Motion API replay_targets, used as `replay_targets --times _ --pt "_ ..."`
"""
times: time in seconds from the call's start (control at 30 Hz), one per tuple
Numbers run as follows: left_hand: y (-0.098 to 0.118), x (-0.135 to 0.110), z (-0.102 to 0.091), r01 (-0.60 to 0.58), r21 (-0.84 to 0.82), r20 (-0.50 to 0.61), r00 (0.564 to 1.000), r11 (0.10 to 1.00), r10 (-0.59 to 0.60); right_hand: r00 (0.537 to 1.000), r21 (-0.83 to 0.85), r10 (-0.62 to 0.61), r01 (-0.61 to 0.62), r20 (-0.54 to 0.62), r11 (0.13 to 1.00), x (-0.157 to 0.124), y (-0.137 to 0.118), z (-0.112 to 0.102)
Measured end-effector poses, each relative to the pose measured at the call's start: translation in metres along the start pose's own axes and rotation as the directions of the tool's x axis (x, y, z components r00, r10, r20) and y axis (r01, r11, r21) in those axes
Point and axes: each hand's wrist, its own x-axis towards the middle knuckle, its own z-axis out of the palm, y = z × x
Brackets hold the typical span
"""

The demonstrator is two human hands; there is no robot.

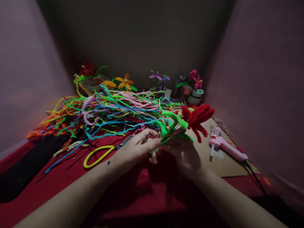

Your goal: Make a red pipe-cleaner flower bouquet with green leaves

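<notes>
A red pipe-cleaner flower [199, 116] with bright green leaves lies tilted across my hands, its bloom pointing up to the right. My left hand [142, 145] pinches the lower end of its green stems between thumb and fingers. Under the leaves, my right hand [186, 156] is curled round the flower's stem; its fingers are mostly hidden by the leaves and shadow. Yellow-handled scissors [98, 156] rest on the red cloth just left of my left hand, their blades partly covered by pipe cleaners.
A large heap of coloured pipe cleaners [118, 107] spreads behind my hands. To the right, a pink glue gun [228, 147] lies on a brown board [213, 167]. An orange flower [125, 81], a pink flower [196, 79] and a jar [195, 96] stand at the back. A black pouch [28, 167] lies left.
</notes>
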Motion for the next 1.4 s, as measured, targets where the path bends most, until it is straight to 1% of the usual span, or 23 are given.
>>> replay_targets --times 0.03,0.07,0.1,0.17,0.23,0.3,0.33,0.4,0.43,0.47,0.57,0.6,0.63,0.73,0.77,0.83,0.9,0.97,1.03,1.1,1.23,1.3,1.4 --pt "-0.002 0.000 0.001 -0.078 0.164 -0.073 0.993 0.983 0.091 0.999 -0.010 0.000 0.000 -0.040 1.000 0.001 -0.001 0.000" --pt "-0.005 -0.001 0.001 -0.145 0.333 -0.129 0.972 0.932 0.197 0.997 -0.024 0.006 -0.008 -0.076 1.000 0.002 -0.002 0.000" --pt "-0.008 -0.001 0.002 -0.200 0.489 -0.160 0.936 0.849 0.313 0.994 -0.044 0.013 -0.018 -0.104 0.999 0.002 -0.002 0.000" --pt "-0.017 -0.001 0.004 -0.276 0.730 -0.128 0.843 0.625 0.522 0.990 -0.086 0.008 -0.020 -0.140 0.996 0.003 -0.001 0.000" --pt "-0.025 -0.001 0.005 -0.323 0.859 -0.021 0.754 0.398 0.657 0.988 -0.117 -0.022 0.004 -0.150 0.993 0.002 0.001 0.000" --pt "-0.031 0.001 0.006 -0.333 0.919 0.077 0.676 0.212 0.733 0.988 -0.152 -0.054 0.032 -0.143 0.988 0.002 0.004 0.000" --pt "-0.033 0.002 0.006 -0.318 0.936 0.104 0.658 0.149 0.746 0.988 -0.167 -0.064 0.040 -0.139 0.985 0.002 0.005 0.000" --pt "-0.033 0.003 0.007 -0.280 0.955 0.116 0.667 0.103 0.736 0.987 -0.200 -0.068 0.037 -0.148 0.979 0.002 0.006 0.001" --pt "-0.032 0.003 0.008 -0.270 0.955 0.099 0.686 0.125 0.720 0.985 -0.217 -0.059 0.023 -0.162 0.976 0.002 0.005 0.001" --pt "-0.031 0.004 0.009 -0.265 0.947 0.066 0.713 0.181 0.698 0.983 -0.239 -0.051 0.007 -0.177 0.971 0.002 0.004 0.001" --pt "-0.027 0.003 0.011 -0.247 0.867 -0.077 0.791 0.433 0.607 0.981 -0.325 -0.036 -0.029 -0.193 0.945 0.001 0.002 0.002" --pt "-0.026 0.002 0.011 -0.237 0.843 -0.107 0.805 0.482 0.584 0.982 -0.345 -0.037 -0.030 -0.188 0.938 0.001 0.001 0.001" --pt "-0.025 0.002 0.012 -0.234 0.833 -0.119 0.809 0.501 0.575 0.983 -0.352 -0.043 -0.024 -0.181 0.936 0.001 0.001 0.001" --pt "-0.024 0.001 0.012 -0.259 0.847 -0.088 0.794 0.465 0.602 0.984 -0.319 -0.072 0.016 -0.164 0.948 0.001 0.002 0.001" --pt "-0.023 0.001 0.012 -0.259 0.841 -0.090 0.798 0.474 0.596 0.984 -0.304 -0.080 0.028 -0.161 0.952 0.001 0.002 0.002" --pt "-0.021 0.001 0.012 -0.225 0.786 -0.146 0.838 0.576 0.527 0.982 -0.267 -0.084 0.037 -0.167 0.963 0.001 0.002 0.003" --pt "-0.018 0.000 0.013 -0.163 0.635 -0.224 0.896 0.755 0.382 0.984 -0.210 -0.069 0.034 -0.163 0.977 0.002 0.002 0.005" --pt "-0.015 0.001 0.013 -0.094 0.399 -0.254 0.944 0.912 0.208 0.985 -0.148 -0.060 0.036 -0.159 0.988 0.003 0.002 0.005" --pt "-0.012 0.001 0.012 -0.055 0.156 -0.232 0.968 0.986 0.091 0.986 -0.099 -0.062 0.047 -0.157 0.994 0.004 0.004 0.005" --pt "-0.010 0.002 0.011 -0.042 -0.041 -0.193 0.981 0.998 0.034 0.982 -0.098 -0.078 0.062 -0.171 0.993 0.006 0.008 0.004" --pt "-0.010 0.005 0.008 -0.005 -0.324 -0.108 0.994 0.946 -0.032 0.980 -0.109 -0.105 0.087 -0.167 0.990 0.005 0.014 0.003" --pt "-0.010 0.006 0.006 0.046 -0.392 -0.035 0.997 0.919 -0.065 0.985 -0.090 -0.076 0.063 -0.154 0.994 0.004 0.014 0.004" --pt "-0.011 0.008 0.003 0.135 -0.434 0.087 0.990 0.891 -0.107 0.984 -0.188 -0.067 0.035 -0.167 0.982 0.003 0.011 0.003"
